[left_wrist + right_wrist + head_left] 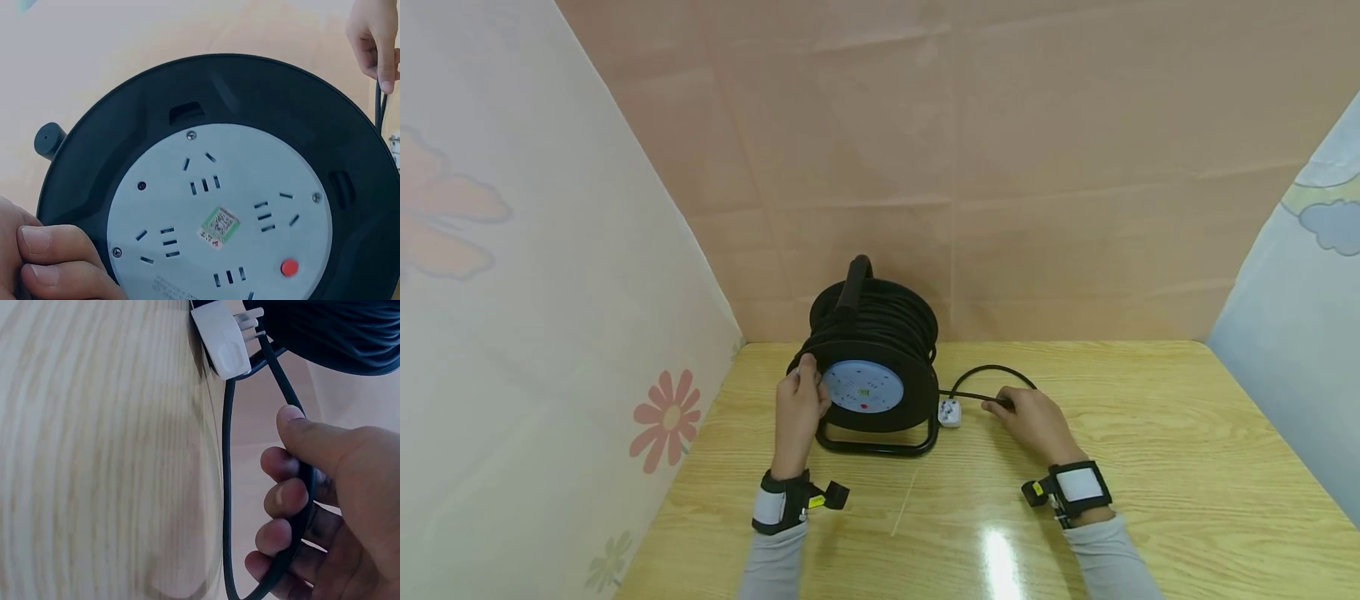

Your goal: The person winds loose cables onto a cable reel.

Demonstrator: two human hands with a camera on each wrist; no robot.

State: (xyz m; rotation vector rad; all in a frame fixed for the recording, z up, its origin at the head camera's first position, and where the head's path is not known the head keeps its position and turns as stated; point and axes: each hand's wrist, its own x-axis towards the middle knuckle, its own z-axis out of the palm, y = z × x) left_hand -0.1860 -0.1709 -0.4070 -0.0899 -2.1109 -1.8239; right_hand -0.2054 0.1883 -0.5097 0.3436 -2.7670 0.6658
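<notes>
A black cable reel (917,396) stands upright on its tubular frame, with black cable wound round its drum. Its round front carries a pale socket panel (187,275) with a red button. My left hand (797,404) has its fingers curled at the left edge of the front disc and grips the reel there; the part inside the fingers is hidden. To the right of the reel, my right hand (1037,421) holds the loose black cable (227,462) between thumb and curled fingers. The cable loops back to a white plug (950,413) beside the frame.
The reel's carrying handle (853,287) rises above the drum. Under everything lies a wood-grain table (1150,467). A brown covering (1075,167) hangs behind it, and a flower-printed sheet (565,292) borders the left side.
</notes>
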